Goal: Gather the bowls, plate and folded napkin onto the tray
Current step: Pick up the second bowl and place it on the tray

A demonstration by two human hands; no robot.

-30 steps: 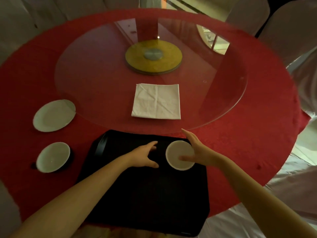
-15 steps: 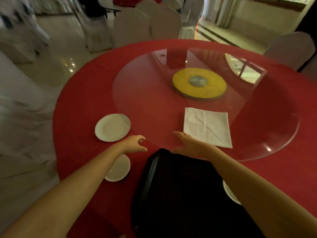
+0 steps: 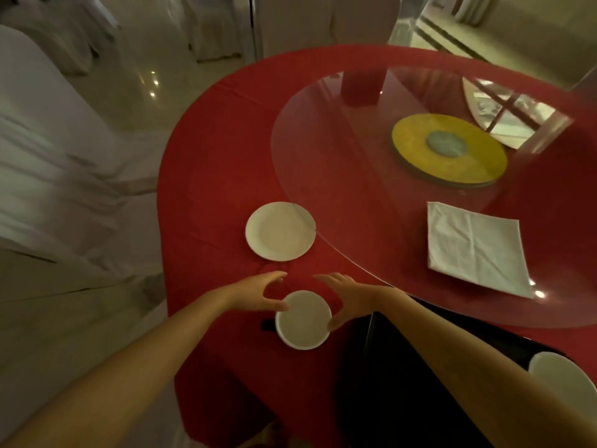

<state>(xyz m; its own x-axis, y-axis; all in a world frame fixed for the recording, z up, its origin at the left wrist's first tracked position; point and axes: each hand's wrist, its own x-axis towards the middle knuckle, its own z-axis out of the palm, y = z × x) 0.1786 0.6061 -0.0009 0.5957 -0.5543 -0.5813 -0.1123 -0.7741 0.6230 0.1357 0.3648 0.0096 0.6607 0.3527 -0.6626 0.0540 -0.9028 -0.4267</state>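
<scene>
Both hands, L [image 3: 255, 294] & R [image 3: 347, 299], fingers spread, cupping 2nd bowl [image 3: 303, 319], not gripped yet; next: close, lift to tray [image 3: 403, 383].

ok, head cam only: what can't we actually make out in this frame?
- Tray: mostly hidden by the right forearm and too dark to trace its edges.
- Bowl on the tray: cut off by the right frame edge.
- Left hand and right hand flank the near bowl; grip contact unclear.
- Dark object under that bowl: hidden by it.
- Chairs: blurred.
</scene>
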